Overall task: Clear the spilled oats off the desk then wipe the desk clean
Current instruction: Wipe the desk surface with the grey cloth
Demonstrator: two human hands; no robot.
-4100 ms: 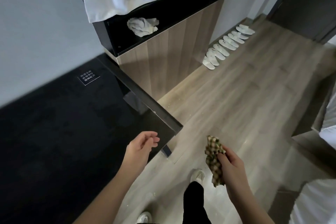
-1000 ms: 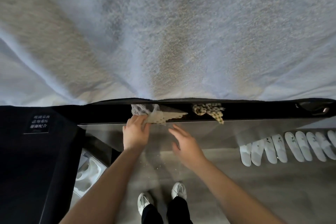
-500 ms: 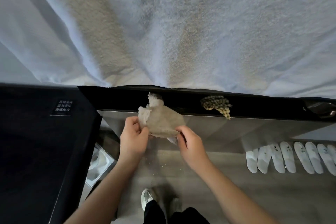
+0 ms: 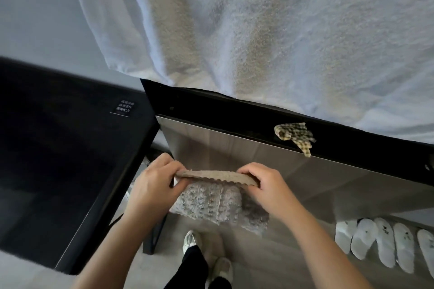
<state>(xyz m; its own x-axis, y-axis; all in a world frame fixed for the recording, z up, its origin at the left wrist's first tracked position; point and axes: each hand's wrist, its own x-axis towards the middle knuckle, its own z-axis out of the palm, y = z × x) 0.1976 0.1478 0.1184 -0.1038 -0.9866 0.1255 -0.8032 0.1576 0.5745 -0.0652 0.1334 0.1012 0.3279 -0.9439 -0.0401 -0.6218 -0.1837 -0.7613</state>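
Both hands, left (image 4: pixel 153 184) and right (image 4: pixel 266 186), pinch a nubbly grey cloth (image 4: pixel 211 202) taut by its scalloped top edge beside the glossy black desk (image 4: pixel 58 159).

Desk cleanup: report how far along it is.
Looks done: the visible part of the dark desk shows no spill, and the checked cloth lies on the shelf. In hand: the left hand and right hand grip a grey cloth stretched between them, beside the desk. Left: wiping the desk; whether it has been wiped cannot be told.
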